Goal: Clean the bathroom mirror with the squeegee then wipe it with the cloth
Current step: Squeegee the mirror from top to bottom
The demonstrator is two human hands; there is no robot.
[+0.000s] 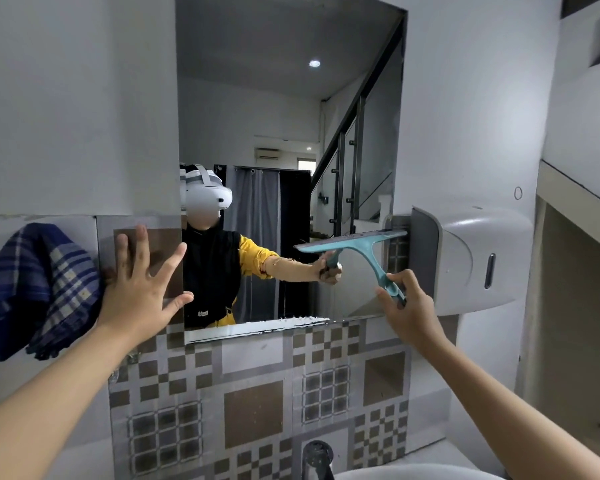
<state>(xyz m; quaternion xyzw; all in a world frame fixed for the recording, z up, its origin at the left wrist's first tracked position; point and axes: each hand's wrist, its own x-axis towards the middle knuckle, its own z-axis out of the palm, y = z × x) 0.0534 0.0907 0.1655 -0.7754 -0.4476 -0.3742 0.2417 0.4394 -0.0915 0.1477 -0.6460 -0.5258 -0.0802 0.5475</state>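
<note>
The tall bathroom mirror [284, 109] hangs on the wall ahead. My right hand [407, 306] grips the handle of a teal squeegee [368, 245], whose blade lies against the lower right part of the glass, slightly tilted. White foam or water has gathered along the mirror's bottom edge [271, 327]. My left hand [142, 282] is open, fingers spread, pressed flat on the tiled wall just left of the mirror. A blue checked cloth [32, 292] hangs on the wall further left, beside that hand.
A grey wall dispenser [475, 258] juts out right of the mirror, close to the squeegee's blade end. Patterned brown and grey tiles [257, 403] cover the wall below. A dark tap [317, 459] and the white basin rim [413, 472] sit at the bottom.
</note>
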